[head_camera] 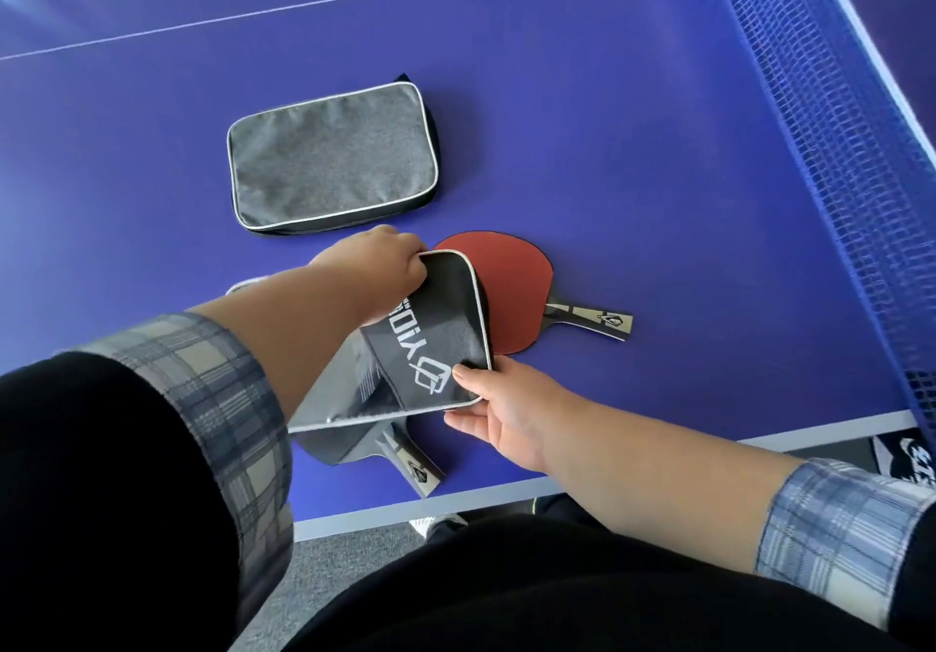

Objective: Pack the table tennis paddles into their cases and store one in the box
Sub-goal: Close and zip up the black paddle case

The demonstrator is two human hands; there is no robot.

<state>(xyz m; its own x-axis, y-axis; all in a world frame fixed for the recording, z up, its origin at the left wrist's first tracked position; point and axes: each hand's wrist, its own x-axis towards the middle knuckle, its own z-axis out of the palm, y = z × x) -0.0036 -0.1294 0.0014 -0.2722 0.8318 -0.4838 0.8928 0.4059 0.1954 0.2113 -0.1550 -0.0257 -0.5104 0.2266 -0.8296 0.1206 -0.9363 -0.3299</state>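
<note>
A black and grey paddle case (430,342) with white lettering is lifted off the blue table. My left hand (377,271) grips its far corner and my right hand (499,408) pinches its near corner. A red paddle (511,291) lies flat just behind the case, its handle pointing right. Under the case lies a second paddle (385,454); only part of its dark blade and its handle show, pointing toward me. A second case (332,157), grey with white piping and zipped shut, lies flat farther back. No box is in view.
The blue table-tennis table (633,155) has a white near edge, and its blue net (830,144) runs along the right side. Grey carpet and my dark trousers and plaid cuffs fill the bottom of the view.
</note>
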